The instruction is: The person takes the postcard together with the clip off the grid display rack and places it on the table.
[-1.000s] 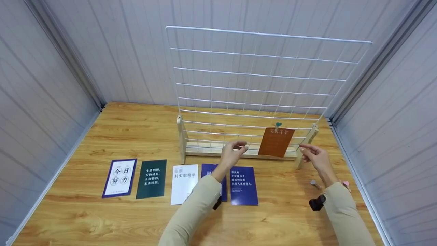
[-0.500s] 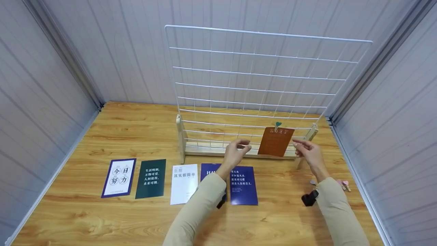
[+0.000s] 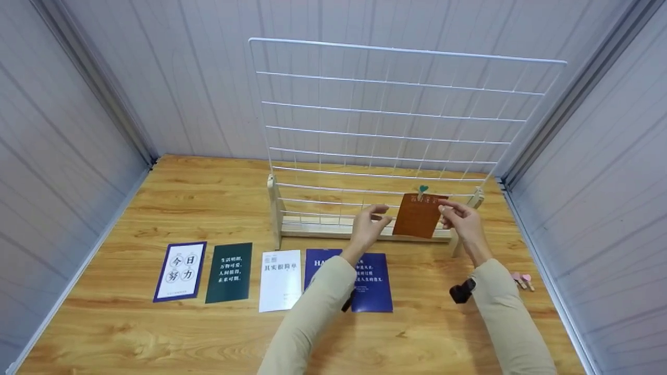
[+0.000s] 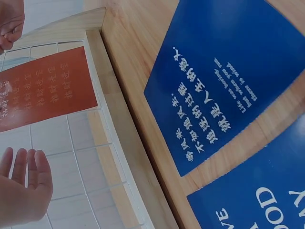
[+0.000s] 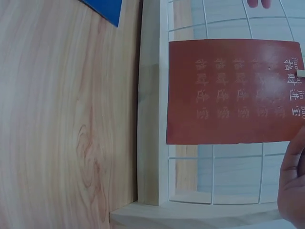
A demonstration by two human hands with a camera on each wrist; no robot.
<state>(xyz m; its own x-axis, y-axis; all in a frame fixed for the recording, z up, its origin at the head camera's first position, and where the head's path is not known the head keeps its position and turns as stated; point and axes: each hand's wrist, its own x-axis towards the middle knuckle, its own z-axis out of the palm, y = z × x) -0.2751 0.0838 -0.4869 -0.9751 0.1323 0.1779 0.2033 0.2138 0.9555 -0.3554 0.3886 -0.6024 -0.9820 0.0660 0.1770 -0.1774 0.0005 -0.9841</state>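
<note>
An orange-red card (image 3: 417,216) with Chinese characters hangs on the white wire grid (image 3: 385,109), held at its top by a wooden clip with a teal heart (image 3: 423,189). My left hand (image 3: 369,226) is just left of the card, fingers loosely bent with a gap to the thumb. In the left wrist view, bare grid shows between that hand (image 4: 28,186) and the card. My right hand (image 3: 461,224) is at the card's upper right edge, index finger and thumb close together. In the right wrist view its fingertips meet the card's edge; I see nothing between them.
A light wooden base (image 3: 312,229) supports the grid. In front lie a white-and-purple card (image 3: 180,271), a green card (image 3: 229,273), a white card (image 3: 281,281) and two blue cards, one (image 3: 372,291) partly under the left sleeve. Pink clips (image 3: 523,280) lie right.
My right hand has moved left and up to the card's right edge. My left hand has moved slightly right and up towards the card. The grey clip is now hidden by the right arm.
</note>
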